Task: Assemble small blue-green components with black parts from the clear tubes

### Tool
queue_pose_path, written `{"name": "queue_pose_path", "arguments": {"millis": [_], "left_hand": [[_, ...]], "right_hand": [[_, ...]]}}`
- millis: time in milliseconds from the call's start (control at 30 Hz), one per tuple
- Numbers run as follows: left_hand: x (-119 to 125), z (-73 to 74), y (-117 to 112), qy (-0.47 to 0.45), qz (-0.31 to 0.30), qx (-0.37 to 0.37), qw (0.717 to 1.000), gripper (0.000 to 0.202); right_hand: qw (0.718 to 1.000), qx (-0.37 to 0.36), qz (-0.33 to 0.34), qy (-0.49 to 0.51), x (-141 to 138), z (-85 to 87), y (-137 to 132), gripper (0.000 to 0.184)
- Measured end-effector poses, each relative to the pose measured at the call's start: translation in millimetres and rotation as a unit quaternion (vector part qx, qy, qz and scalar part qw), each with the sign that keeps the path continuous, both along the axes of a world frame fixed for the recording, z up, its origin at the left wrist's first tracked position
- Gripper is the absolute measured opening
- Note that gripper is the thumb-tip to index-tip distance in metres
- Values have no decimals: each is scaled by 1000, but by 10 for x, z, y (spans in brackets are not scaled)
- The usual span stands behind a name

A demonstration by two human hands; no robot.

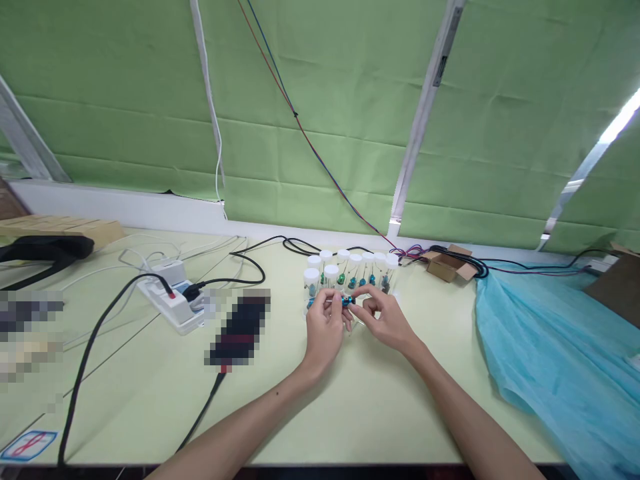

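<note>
My left hand (325, 325) and my right hand (383, 318) meet over the pale green table (350, 407), both pinched on a small blue and black part (347, 301) held between the fingertips. Just behind the hands stand several clear vials with white caps (350, 270), each holding a small blue or green piece. The fingers are curled, and what exactly the part is stays too small to make out.
A white power strip (173, 298) with black plugs and cables lies to the left. A blurred dark device (240, 327) sits beside it. A light blue plastic sheet (555, 353) covers the right side. A small cardboard box (447, 263) and wires lie at the back.
</note>
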State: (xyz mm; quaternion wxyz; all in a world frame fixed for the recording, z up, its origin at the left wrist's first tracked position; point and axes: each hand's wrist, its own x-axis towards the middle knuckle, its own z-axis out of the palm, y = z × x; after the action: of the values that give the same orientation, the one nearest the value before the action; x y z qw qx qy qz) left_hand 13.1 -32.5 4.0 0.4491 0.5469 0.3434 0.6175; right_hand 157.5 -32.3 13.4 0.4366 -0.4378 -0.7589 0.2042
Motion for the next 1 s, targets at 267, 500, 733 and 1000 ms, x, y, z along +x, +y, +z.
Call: {"name": "queue_pose_path", "arguments": {"millis": [267, 500, 733, 1000], "left_hand": [[16, -23, 3, -12, -19, -5, 1000, 26], [27, -42, 10, -5, -26, 0, 1000, 25], [26, -22, -9, -8, -45, -6, 999, 27], [30, -11, -13, -11, -33, -8, 999, 27]], "right_hand": [[1000, 19, -13, -6, 9, -30, 44, 26], [999, 38, -18, -26, 7, -7, 53, 44], [999, 33, -22, -25, 0, 14, 40, 51], [999, 37, -39, -10, 9, -16, 52, 40]]}}
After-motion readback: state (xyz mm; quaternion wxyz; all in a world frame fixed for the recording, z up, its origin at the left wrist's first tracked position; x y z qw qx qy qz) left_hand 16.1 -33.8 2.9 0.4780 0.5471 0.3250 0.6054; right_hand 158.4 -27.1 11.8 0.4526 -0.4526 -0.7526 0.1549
